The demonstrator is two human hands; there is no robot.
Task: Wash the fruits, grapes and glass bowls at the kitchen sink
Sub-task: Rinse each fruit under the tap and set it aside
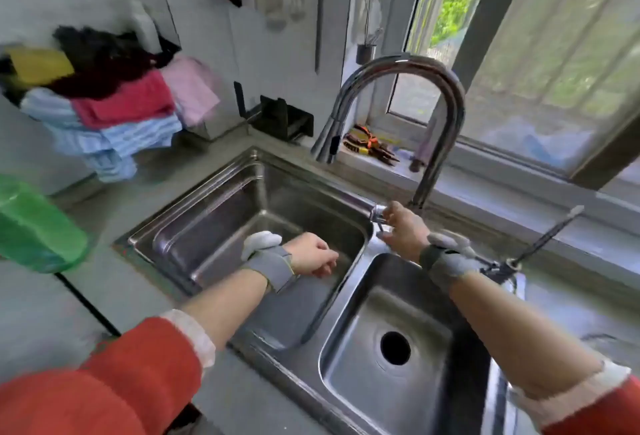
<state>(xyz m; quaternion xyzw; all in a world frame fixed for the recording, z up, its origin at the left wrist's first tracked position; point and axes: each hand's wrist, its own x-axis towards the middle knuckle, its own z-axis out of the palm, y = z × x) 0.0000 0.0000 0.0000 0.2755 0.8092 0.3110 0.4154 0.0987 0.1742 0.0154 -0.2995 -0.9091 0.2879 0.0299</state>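
Right hand (401,230) is on the faucet lever (379,214) at the faucet (446,129) base, fingers closed around it. Judgement: setting the water. Left hand (313,258) hangs loosely curled over the left basin (242,212), holding nothing as far as the blur lets me tell. Key relation: the spout head (325,147) sits up and ahead of the left hand, aimed into the left basin, so any stream lands just beyond that hand; the right basin (391,323) with its open drain is below and nearer the body than the right hand. No fruit, grapes or glass bowls in view, and both basins are bare. The green plastic item (34,226) on the worktop, far left of the left hand, is too blurred to identify. Left hand is nearer that side, so it likely fetches.
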